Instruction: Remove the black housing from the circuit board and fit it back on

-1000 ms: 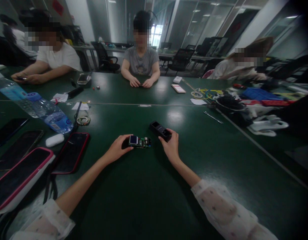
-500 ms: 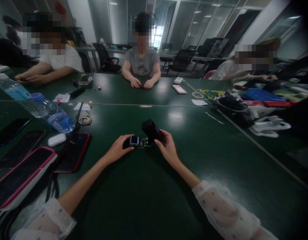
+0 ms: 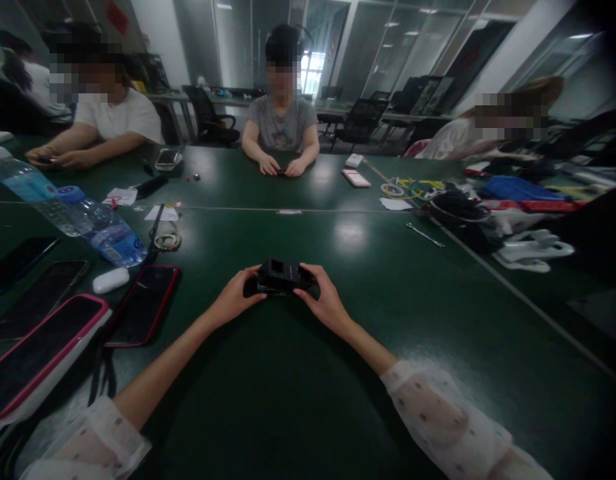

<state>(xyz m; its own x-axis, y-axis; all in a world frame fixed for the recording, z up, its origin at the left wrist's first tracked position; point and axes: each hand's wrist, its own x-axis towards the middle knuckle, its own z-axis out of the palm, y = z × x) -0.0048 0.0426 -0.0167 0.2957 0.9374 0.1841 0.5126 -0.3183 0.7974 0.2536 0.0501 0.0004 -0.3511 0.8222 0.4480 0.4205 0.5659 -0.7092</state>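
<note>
A black plastic cover (image 3: 283, 270) with a square window at its left lies face up over the small circuit board, low above the green table (image 3: 298, 387). My left hand (image 3: 237, 291) grips the left end of the board, thumb in front and fingers behind. On the right end of the cover, my right hand (image 3: 324, 293) is closed with thumb and fingers. The board is almost wholly hidden beneath the cover; only a thin edge shows below it. Whether the two parts touch all along cannot be made out.
Phones, a white earphone case (image 3: 111, 281) and two water bottles (image 3: 105, 227) are at the left. A wrench (image 3: 425, 235) and tangled cables (image 3: 413, 189) lie at the right. Across the table sits a person in grey (image 3: 282, 123); others sit at both sides.
My right hand has brought the black cover down and left, from tilted beside the board to lying over it. The board's small screen and parts are now covered. My left hand stays at the left end.
</note>
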